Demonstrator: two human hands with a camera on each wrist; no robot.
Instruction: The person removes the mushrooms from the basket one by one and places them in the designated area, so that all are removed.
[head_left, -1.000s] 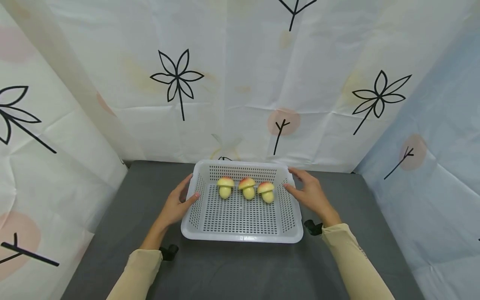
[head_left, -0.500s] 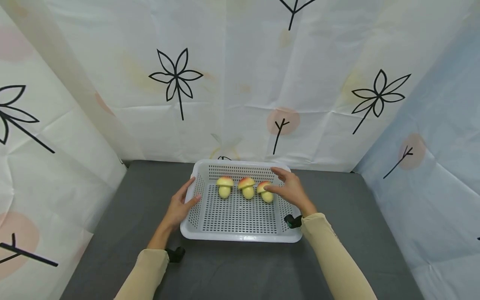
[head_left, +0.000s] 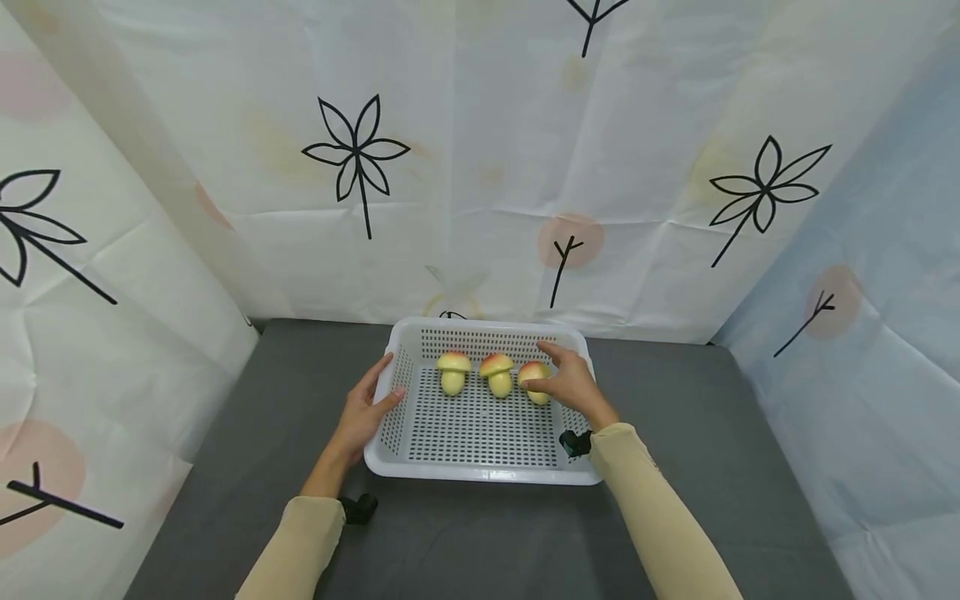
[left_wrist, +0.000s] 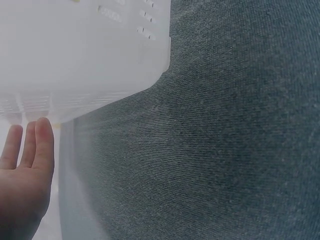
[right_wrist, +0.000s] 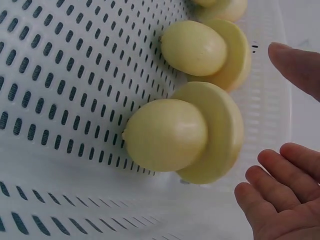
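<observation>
A white perforated plastic basket (head_left: 480,475) stands on the grey table, holding three toy mushrooms in a row. They have pale yellow stems and yellow caps tinged red: a left mushroom (head_left: 453,379), a middle mushroom (head_left: 498,383) and a right mushroom (head_left: 533,371). My left hand (head_left: 362,415) holds the basket's left side, thumb over the rim and fingers along the outer wall. Over the right mushroom is my right hand (head_left: 573,385), thumb and fingers spread on either side of it. In the right wrist view the fingers are apart from that mushroom (right_wrist: 165,135).
Grey cloth (head_left: 465,542) covers the table in front of the basket. A pale curtain (head_left: 480,167) with black flower outlines rises behind the table, and similar panels flank both sides. Black wrist devices (head_left: 576,443) sit at the sleeve ends.
My right hand has left the basket's right rim and moved left over the right mushroom. My left hand stays at the left rim, shifted slightly right. The mushrooms lie as before.
</observation>
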